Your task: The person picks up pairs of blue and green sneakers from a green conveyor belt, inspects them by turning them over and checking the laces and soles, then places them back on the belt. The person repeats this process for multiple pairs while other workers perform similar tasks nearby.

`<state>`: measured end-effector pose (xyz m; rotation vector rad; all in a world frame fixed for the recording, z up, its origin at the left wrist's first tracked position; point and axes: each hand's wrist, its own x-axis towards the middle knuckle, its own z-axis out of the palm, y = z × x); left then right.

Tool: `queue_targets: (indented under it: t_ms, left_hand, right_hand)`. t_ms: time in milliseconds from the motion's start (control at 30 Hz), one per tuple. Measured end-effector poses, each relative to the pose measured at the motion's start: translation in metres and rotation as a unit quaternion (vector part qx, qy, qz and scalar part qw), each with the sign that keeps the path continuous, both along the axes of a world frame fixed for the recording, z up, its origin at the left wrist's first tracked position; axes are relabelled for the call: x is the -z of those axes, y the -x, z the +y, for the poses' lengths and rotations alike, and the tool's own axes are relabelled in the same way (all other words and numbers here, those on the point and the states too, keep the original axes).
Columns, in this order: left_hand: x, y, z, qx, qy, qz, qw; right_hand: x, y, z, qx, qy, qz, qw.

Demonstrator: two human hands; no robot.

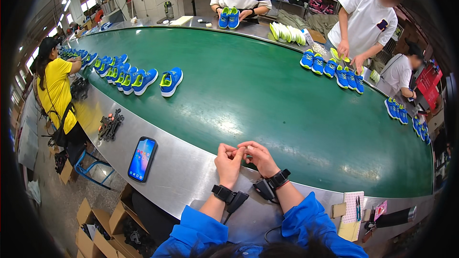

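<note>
My left hand (228, 163) and my right hand (258, 157) rest together on the steel rim (191, 172) of a green conveyor belt (248, 95). Their fingertips touch each other, pinched close; whether a small thing lies between them I cannot tell. Both wrists carry black bands with small devices. My sleeves are blue. A smartphone (142, 158) with a lit screen lies on the rim to the left of my hands.
Blue and lime shoes (138, 79) stand in rows on the belt's left and right sides (334, 67). A person in yellow (55, 86) works at left, two people stand at the far side, another at right. Black clips (110, 125) lie on the rim. Cardboard boxes (95, 224) sit below.
</note>
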<state>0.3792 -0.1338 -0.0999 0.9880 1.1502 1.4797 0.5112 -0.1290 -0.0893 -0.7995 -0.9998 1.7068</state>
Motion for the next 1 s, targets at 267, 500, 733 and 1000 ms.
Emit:
queue_targets:
  t_ms: [267,500,733,1000]
  left_hand:
    - [0.0045,0.0059,0.0014,-0.006,0.006,0.031,0.999]
    - [0.0039,0.0075,0.0022,-0.011,0.000,0.031,0.999]
    - [0.0067,0.0092,0.0021,-0.019,-0.005,0.044,0.999]
    - [0.0076,0.0105,0.0032,-0.012,0.009,0.055,0.998]
  right_hand:
    - [-0.0005,0.0010,0.0010,-0.007,-0.001,-0.001,1.000]
    - [-0.0001,0.0021,0.0023,-0.012,-0.003,0.002,1.000]
    - [-0.0039,0.0028,0.0012,-0.016,-0.007,0.003,1.000]
    - [-0.0003,0.0027,0.0035,-0.014,-0.005,0.007,1.000]
